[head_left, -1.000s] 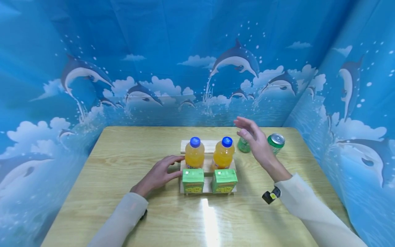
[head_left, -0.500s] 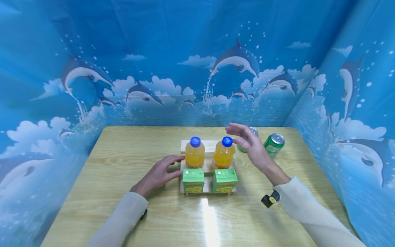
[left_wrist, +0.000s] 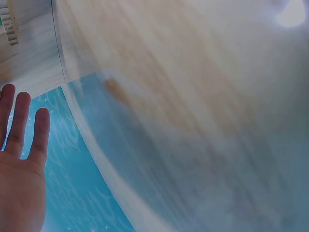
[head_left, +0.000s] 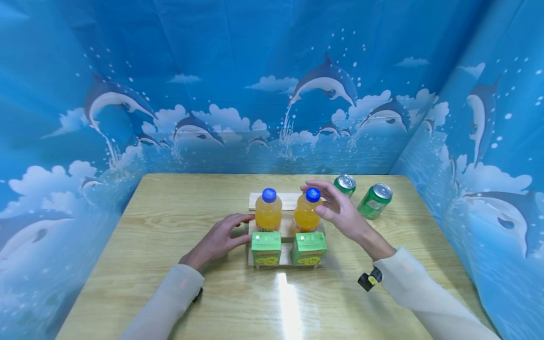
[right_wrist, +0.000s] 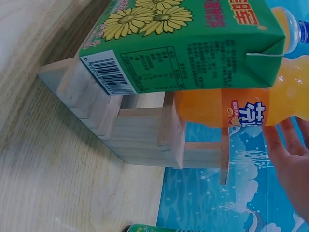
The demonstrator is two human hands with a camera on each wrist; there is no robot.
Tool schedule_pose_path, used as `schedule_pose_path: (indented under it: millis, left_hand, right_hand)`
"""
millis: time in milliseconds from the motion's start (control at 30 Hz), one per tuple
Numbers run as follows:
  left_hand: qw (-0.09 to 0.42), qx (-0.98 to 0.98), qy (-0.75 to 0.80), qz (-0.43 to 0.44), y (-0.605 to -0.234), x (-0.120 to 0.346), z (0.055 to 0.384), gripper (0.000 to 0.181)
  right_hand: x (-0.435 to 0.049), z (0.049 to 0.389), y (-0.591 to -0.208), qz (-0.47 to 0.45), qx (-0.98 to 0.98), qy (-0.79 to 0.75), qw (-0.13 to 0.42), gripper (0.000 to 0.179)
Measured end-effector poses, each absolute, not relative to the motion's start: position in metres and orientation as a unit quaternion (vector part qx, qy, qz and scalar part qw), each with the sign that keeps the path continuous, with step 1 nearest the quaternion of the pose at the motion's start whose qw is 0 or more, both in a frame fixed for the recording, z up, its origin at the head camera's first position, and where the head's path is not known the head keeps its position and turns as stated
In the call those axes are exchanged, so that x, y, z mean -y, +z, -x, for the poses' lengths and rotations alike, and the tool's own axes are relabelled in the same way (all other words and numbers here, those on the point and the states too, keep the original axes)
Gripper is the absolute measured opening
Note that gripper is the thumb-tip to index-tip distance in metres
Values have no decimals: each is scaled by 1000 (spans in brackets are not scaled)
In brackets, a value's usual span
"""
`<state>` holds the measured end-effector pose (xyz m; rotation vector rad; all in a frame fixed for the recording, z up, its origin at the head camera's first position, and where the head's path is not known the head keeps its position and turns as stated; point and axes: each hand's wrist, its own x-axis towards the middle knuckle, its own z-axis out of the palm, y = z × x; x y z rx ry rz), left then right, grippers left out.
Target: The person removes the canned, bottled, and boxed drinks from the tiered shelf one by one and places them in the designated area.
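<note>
A small stepped wooden rack (head_left: pixel 286 200) stands mid-table. Its middle step bears two orange soda bottles with blue caps, the left bottle (head_left: pixel 267 218) and the right bottle (head_left: pixel 307 217). In front of them, on the lowest step, are two green drink cartons, one left (head_left: pixel 266 255) and one right (head_left: pixel 310 255). My left hand (head_left: pixel 217 238) has its fingertips and thumb at the rack's left side. Around the right bottle's upper part reaches my right hand (head_left: pixel 343 215), thumb in front, fingers behind the cap. In the right wrist view its fingers (right_wrist: pixel 275 145) lie right at the bottle's side.
Two green drink cans, one nearer (head_left: pixel 375 202) and one farther (head_left: pixel 345 183), stand on the wooden table (head_left: pixel 204 302) to the right of the rack. A blue dolphin-print curtain (head_left: pixel 221 85) encloses the back and sides.
My right hand has moved left and toward me, from over the cans to the right bottle, uncovering the farther can. My left hand stays at the rack.
</note>
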<state>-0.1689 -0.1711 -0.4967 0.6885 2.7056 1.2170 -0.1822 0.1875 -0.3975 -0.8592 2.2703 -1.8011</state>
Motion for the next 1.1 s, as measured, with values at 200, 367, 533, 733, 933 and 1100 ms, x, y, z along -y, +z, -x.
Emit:
schedule_pose_path:
  millis: [200, 367, 533, 733, 933, 1100]
  left_hand:
    - [49, -887, 400, -226, -497, 171, 169, 57]
    - [48, -887, 400, -228, -497, 171, 169, 57]
    - [48, -887, 400, -227, -496, 170, 168, 57]
    - [48, -886, 401, -226, -496, 170, 168, 57]
    - [38, -887, 398, -232, -497, 171, 168, 56]
    - [37, -886, 397, -235, -497, 172, 168, 56]
  right_hand:
    - [-186, 181, -401, 276, -758, -588, 66, 63]
    - [-185, 179, -406, 264, -770, -576, 71, 68]
    - [-184, 178, -408, 247, -783, -565, 82, 71]
    - [-185, 177, -413, 239, -790, -557, 93, 75]
    - [-186, 178, -417, 233, -798, -548, 90, 75]
    - [-185, 178, -419, 227, -800, -549, 86, 74]
